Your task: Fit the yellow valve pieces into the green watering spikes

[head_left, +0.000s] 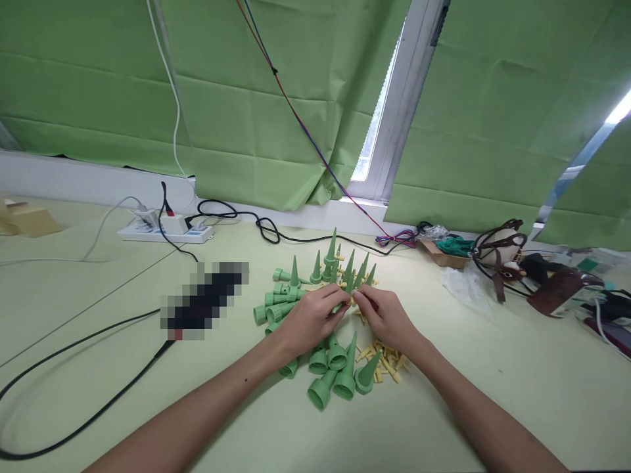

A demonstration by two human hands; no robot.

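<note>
Left hand (311, 318): apparently grips a green spike (338, 307), frame centre
Right hand (387, 316): seemingly pinches a yellow peg (350, 301)
Upright spikes (363, 269): probably done, above centre
Lying spikes (320, 389), loose pegs (390, 361): likely remaining, lower centre

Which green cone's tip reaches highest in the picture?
The upright green cone at the back of the cluster, beyond the left hand; its tip shows above every other cone's.

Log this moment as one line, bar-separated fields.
hands: left hand and right hand, fingertips close together | grip: details hidden | nearby: green conical plastic pieces, small yellow plastic pegs | surface: pale yellow-green tabletop
</note>
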